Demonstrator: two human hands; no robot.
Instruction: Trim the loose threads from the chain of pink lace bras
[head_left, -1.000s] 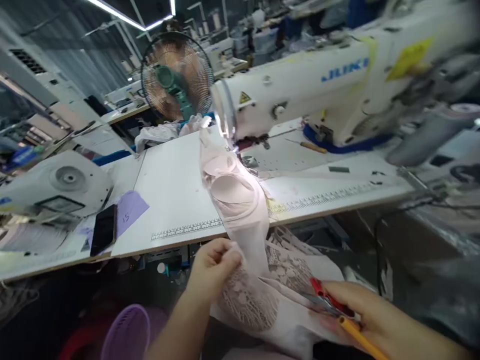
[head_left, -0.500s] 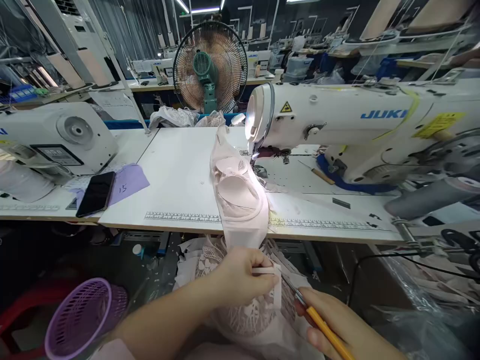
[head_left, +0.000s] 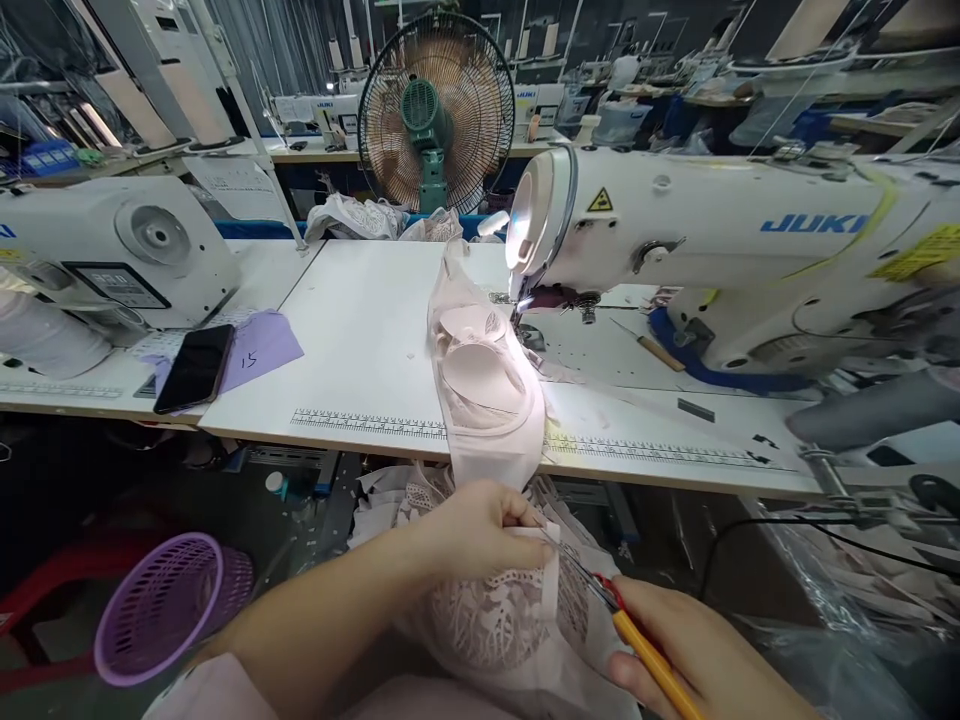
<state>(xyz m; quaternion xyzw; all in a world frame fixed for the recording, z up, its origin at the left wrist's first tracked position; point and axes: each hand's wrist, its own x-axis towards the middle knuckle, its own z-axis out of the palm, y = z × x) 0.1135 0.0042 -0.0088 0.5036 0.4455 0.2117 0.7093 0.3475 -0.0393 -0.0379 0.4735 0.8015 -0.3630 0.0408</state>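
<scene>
A pale pink bra (head_left: 487, 380) lies partly on the sewing table, left of the needle, and hangs down over the front edge. Below that edge my left hand (head_left: 491, 535) is closed, its thumb and fingers pinching the bra's narrow band edge. My right hand (head_left: 675, 640) is wrapped round an orange-handled tool (head_left: 652, 660) with a slim metal tip and a bit of red near the grip. That tip touches or nearly touches the band beside my left fingertips; exactly what it meets is too small to tell. Lace bra pieces (head_left: 487, 620) lie under both hands on my lap.
A white sewing machine (head_left: 675, 220) stands on the right of the table (head_left: 360, 330). At left are a phone (head_left: 196, 368), a purple paper (head_left: 262, 350) and another machine (head_left: 142, 240). A fan (head_left: 435, 115) stands behind, a purple basket (head_left: 169, 610) on the floor.
The metal tip has shifted slightly up and left, closer to my left fingers. The light strip sticking out from my left fingers no longer shows as before. The view has shifted slightly.
</scene>
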